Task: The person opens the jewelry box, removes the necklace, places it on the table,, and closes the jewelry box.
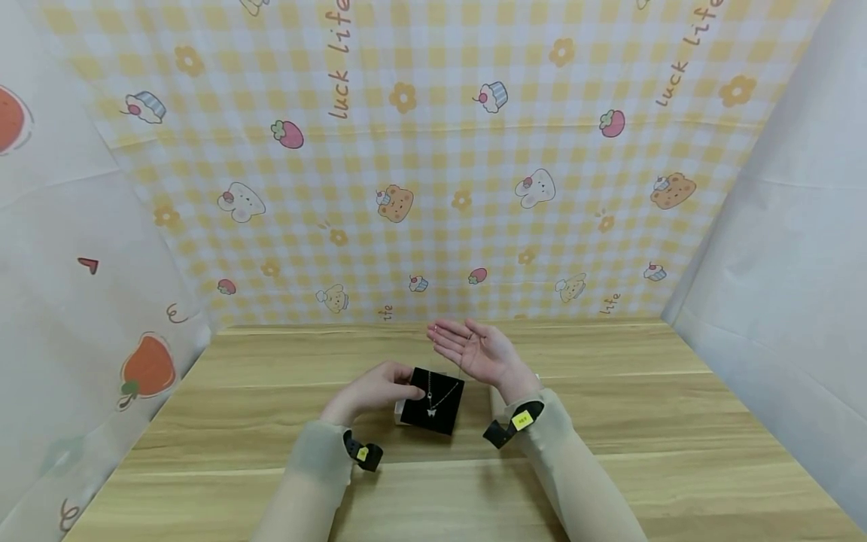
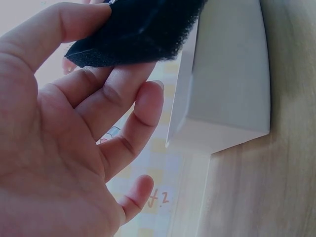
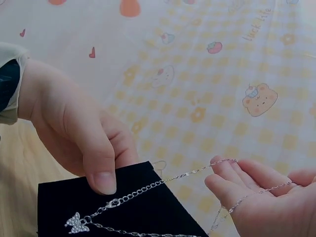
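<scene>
My left hand (image 1: 379,390) pinches a square black foam pad (image 1: 413,416) at its left edge, thumb on top and fingers beneath. A silver necklace (image 3: 143,189) with a sparkling butterfly pendant (image 3: 77,223) lies partly across the pad. From the pad its chain runs to my right hand (image 1: 482,354), which is held palm up with extended fingers; in the right wrist view the chain drapes over these fingers. Beneath the pad, the white box (image 2: 224,74) stands on the table, apart from the left fingers in the left wrist view.
A pale item (image 1: 498,404), mostly hidden behind the right wrist, lies on the wood-grain table (image 1: 609,436). A yellow checked cloth (image 1: 433,165) hangs at the table's back edge, with white cloths (image 1: 779,248) at both sides.
</scene>
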Demonstrator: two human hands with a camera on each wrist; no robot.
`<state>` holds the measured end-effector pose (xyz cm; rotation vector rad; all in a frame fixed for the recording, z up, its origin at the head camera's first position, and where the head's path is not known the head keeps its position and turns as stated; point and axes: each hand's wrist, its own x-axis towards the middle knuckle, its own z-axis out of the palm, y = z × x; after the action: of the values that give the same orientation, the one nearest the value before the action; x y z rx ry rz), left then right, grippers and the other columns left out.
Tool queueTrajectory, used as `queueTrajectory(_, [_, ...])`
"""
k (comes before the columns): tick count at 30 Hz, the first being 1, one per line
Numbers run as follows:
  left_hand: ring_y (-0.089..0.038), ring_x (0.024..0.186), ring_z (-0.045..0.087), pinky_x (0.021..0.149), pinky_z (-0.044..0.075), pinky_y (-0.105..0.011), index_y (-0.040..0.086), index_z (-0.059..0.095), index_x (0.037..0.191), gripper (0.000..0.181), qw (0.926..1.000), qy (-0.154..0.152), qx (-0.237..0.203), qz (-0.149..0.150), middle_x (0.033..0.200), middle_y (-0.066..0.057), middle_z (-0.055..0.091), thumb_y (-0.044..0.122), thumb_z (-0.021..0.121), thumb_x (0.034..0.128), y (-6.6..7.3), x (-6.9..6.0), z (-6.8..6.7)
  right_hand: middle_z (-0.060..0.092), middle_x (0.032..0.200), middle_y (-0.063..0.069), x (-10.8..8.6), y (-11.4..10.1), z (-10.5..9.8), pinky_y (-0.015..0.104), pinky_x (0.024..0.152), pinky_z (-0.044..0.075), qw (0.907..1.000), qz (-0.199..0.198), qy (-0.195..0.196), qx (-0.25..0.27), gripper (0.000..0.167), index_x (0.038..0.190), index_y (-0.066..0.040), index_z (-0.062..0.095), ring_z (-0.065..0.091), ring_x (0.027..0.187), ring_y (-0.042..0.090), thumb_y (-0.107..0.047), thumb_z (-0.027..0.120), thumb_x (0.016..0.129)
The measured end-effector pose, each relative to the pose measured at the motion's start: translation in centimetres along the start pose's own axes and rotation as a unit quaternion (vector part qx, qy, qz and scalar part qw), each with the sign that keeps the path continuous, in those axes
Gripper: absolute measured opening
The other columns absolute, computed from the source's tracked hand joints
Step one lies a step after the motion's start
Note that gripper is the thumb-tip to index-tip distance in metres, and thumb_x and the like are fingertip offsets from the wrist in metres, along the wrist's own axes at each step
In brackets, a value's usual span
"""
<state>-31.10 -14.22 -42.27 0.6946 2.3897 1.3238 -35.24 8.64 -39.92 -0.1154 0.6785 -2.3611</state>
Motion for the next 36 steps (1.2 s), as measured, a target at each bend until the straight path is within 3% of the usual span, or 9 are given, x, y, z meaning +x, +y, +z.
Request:
queueTrajectory(11, [-0.017, 0.062, 0.043, 0.057, 0.036, -0.026, 0.004, 0.063, 0.084, 0.017, 0.9999, -0.007, -0.007, 0.004, 0.068, 0.003, 0.054, 0.02, 0.064, 0.0891, 0.1, 0.0, -0.1, 0.016, 0.158, 0.021, -0.4, -0.2, 0.8, 0.038, 0.114, 0.023, 0.9999, -0.01, -0.007, -0.002, 0.056, 0.152, 0.004, 0.015, 0.02, 0.144, 0.03, -0.029, 0.021, 0.108])
queueTrajectory(18, [-0.01, 0.051, 0.034, 0.048, 0.03, -0.024, 0.009, 0.052, 0.073, 0.024, 1.0, 0.003, -0.004, -0.008, 0.06, 0.005, 0.041, 0.022, 0.065, 0.0894, -0.4, -0.4, -0.1, 0.015, 0.159, 0.019, -0.2, 0.3, 1.4, 0.037, 0.114, 0.022, 0.9996, -0.006, -0.02, -0.017, 0.056, 0.152, 0.003, 0.014, 0.019, 0.145, 0.029, -0.03, 0.019, 0.108])
queueTrajectory(36, [-0.013, 0.057, 0.038, 0.053, 0.033, -0.027, 0.009, 0.052, 0.074, 0.025, 0.9999, 0.008, -0.01, -0.003, 0.064, 0.003, 0.044, 0.023, 0.065, 0.0899, 0.1, -0.2, -0.2, 0.016, 0.158, 0.021, -0.8, -0.5, 2.6, 0.037, 0.114, 0.024, 0.9978, -0.026, -0.029, -0.053, 0.057, 0.152, 0.004, 0.015, 0.02, 0.144, 0.029, -0.031, 0.02, 0.107])
